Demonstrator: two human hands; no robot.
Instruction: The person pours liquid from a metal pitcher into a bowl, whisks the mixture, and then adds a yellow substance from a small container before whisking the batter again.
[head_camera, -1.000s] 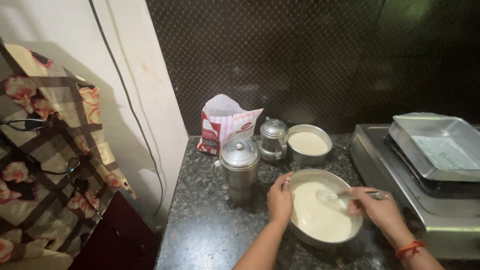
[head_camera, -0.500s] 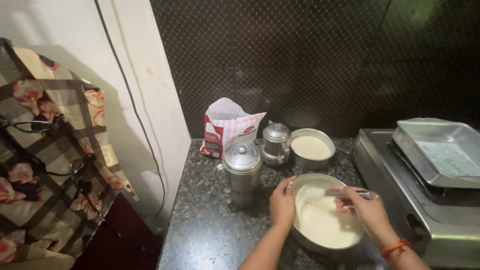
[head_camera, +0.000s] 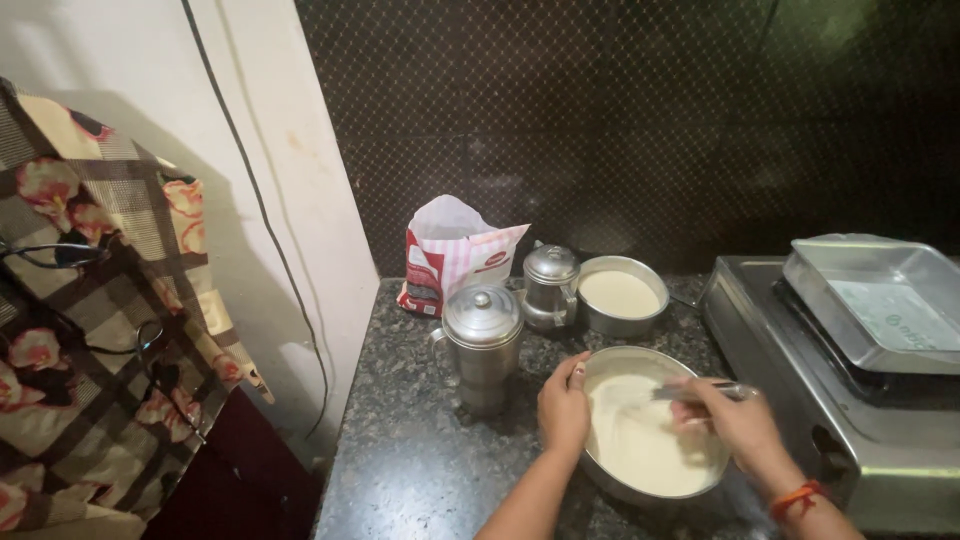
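A round steel bowl (head_camera: 612, 362) of pale batter (head_camera: 640, 450) sits on the dark granite counter (head_camera: 420, 460). My left hand (head_camera: 564, 405) grips the bowl's left rim. My right hand (head_camera: 738, 420) is closed on a metal spoon (head_camera: 690, 391) whose end lies over the batter. An orange thread band circles my right wrist.
Behind the bowl stand a lidded steel canister (head_camera: 483, 345), a small lidded steel pot (head_camera: 551, 286), a second bowl of pale batter (head_camera: 622, 295) and a red-and-white pouch (head_camera: 450, 258). A steel stove (head_camera: 800, 400) with a square tray (head_camera: 880, 305) is at right. Patterned cloth (head_camera: 90, 330) hangs left.
The view has shifted a little. My right hand and spoon have moved slightly across the batter; my left hand stays on the rim.
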